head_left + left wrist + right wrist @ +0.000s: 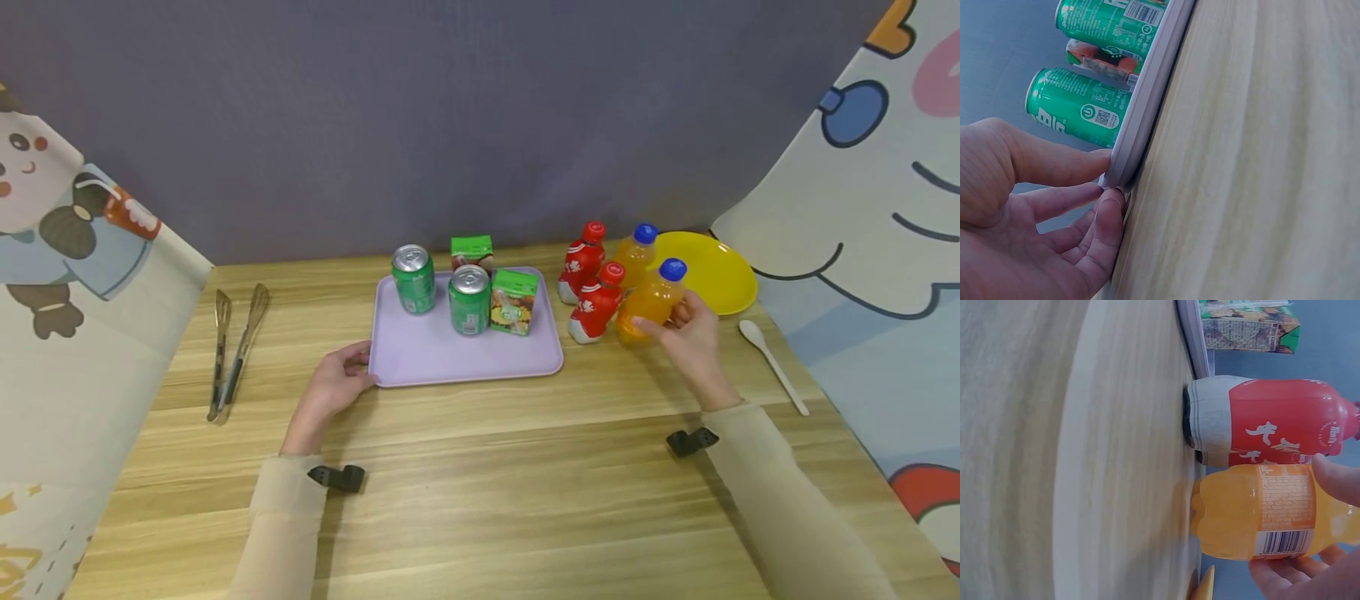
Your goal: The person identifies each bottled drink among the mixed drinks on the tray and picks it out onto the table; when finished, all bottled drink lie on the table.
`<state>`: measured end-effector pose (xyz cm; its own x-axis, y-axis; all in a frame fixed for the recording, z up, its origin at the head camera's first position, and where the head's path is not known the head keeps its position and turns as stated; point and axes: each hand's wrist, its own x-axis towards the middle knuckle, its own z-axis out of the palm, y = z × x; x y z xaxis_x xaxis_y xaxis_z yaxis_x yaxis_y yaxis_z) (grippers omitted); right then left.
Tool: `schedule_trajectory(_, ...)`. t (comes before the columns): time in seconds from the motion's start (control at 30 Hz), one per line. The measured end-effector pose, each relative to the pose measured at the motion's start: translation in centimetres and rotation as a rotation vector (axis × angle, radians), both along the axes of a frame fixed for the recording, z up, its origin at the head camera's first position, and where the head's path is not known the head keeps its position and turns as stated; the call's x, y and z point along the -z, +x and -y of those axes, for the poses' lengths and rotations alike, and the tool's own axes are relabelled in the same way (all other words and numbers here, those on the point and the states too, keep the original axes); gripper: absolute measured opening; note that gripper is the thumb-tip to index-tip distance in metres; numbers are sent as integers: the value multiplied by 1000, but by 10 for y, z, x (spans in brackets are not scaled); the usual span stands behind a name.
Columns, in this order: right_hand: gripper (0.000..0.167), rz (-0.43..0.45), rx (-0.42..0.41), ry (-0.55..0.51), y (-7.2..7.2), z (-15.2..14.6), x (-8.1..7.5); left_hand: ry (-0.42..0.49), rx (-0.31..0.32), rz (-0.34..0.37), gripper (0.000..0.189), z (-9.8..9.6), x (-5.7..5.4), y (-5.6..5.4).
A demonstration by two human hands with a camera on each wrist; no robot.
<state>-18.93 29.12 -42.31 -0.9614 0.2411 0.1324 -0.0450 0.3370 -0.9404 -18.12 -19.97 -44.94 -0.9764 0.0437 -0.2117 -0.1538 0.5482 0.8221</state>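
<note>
My left hand is at the near left corner of a lilac tray. In the left wrist view its thumb lies on the tray's rim, with fingers against the underside. On the tray stand two green cans and a green juice carton; a second carton is partly hidden behind a can. My right hand grips an orange drink bottle with a blue cap, upright at table level. Another orange bottle is behind it. Two red bottles stand left of these.
A yellow plate lies behind the right hand, partly covered by the bottles. Near the table's right edge is a white spoon. Metal tongs rest at the left. A dark grey partition rises along the back.
</note>
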Motion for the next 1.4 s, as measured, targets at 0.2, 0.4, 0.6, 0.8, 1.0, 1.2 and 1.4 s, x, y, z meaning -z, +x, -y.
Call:
schedule_trajectory(0.2, 69, 27, 5, -24, -3, -1, 3, -9, 3, -2, 61, -1, -2, 0)
schedule_trajectory(0.4, 67, 28, 33, -49, -6, -3, 9, -11, 6, 0, 61, -1, -1, -1)
schedule_trajectory(0.6, 67, 10, 48, -29, -7, -5, 12, -8, -2, 2, 61, -2, -2, -1)
schedule_trajectory(0.8, 68, 9, 50, 26, -6, -7, 14, 1, -2, 6, 62, -2, -2, 1)
schedule_trajectory(1.0, 72, 5, 35, 94, 0, -8, 11, 7, -11, 6, 62, -1, -2, 3)
schedule_trajectory(1.2, 80, 9, 33, 252, 10, -9, 2, -7, -4, -8, 61, -2, -2, 4)
schedule_trajectory(1.4, 82, -1, 77, 356, 17, -2, -5, -16, 34, -29, 69, -4, -11, 10)
